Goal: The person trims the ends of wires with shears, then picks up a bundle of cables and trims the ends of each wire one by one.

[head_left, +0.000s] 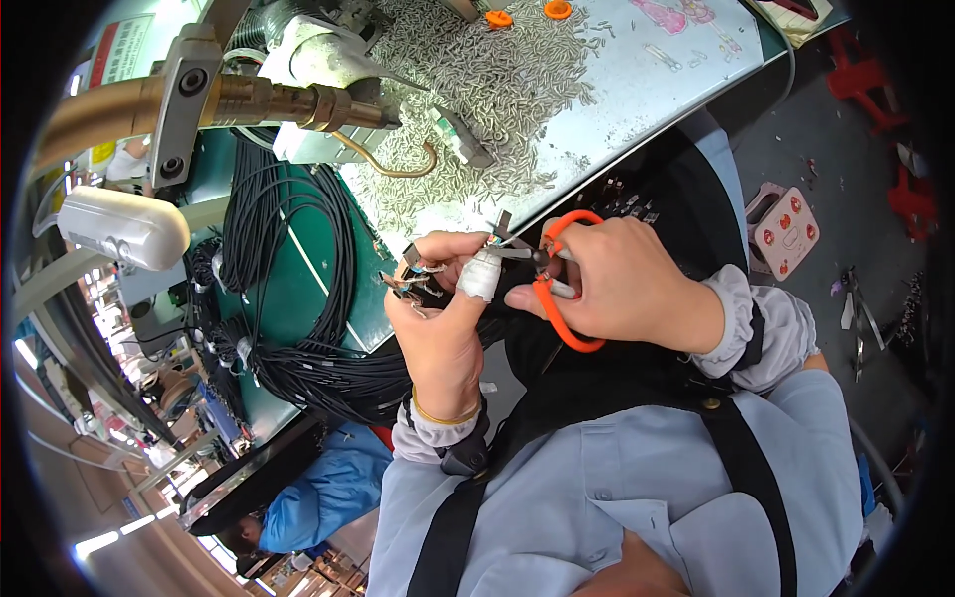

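Half curled, the left hand [438,323] points upward, wrapped thumb and forefinger pinching a cable end [495,237] near the table [657,85]; the right hand [637,284], turned leftward, grips scissors [543,263], handles parted, blades beside the cable end.

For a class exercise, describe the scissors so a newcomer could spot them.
Find the pale tabletop strewn with metallic pieces. Below its edge in the picture, the right hand grips the scissors beside the white-wrapped thumb of the left hand. Large orange handle loops set them apart from the tabletop's small orange pieces.
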Motion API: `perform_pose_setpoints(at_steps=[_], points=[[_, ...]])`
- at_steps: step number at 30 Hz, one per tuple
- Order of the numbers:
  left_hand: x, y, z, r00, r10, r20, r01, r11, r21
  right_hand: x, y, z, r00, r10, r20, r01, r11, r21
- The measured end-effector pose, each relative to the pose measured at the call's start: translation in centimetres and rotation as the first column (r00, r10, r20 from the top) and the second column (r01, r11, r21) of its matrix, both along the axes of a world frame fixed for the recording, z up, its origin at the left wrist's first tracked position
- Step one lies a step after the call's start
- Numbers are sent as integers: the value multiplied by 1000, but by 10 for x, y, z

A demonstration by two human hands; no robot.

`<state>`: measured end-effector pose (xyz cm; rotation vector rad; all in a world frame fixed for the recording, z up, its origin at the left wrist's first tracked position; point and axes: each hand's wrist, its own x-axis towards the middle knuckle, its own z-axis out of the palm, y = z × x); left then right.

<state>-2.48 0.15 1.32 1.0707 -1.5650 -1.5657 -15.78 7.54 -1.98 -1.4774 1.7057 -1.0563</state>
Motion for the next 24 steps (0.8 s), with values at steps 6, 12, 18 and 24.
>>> perform_pose_setpoints(at_steps=[6, 12, 18, 24], points=[[5, -35, -7, 981, -61, -185, 138, 890, 435, -2, -5, -14, 978, -36, 208, 44, 999, -31], [-13, -72, -11, 970, 28, -240, 103, 851, 515, -16, -38, 6, 736, -239, 633, 290, 957, 25], [-11, -95, -10, 975, -75, -209, 178, 827, 534, -29, -83, 2, 883, -155, 444, 180, 984, -14], [-8, -98, -12, 977, -75, -198, 170, 834, 524, -28, -89, -2, 920, -130, 369, 164, 985, -62]])
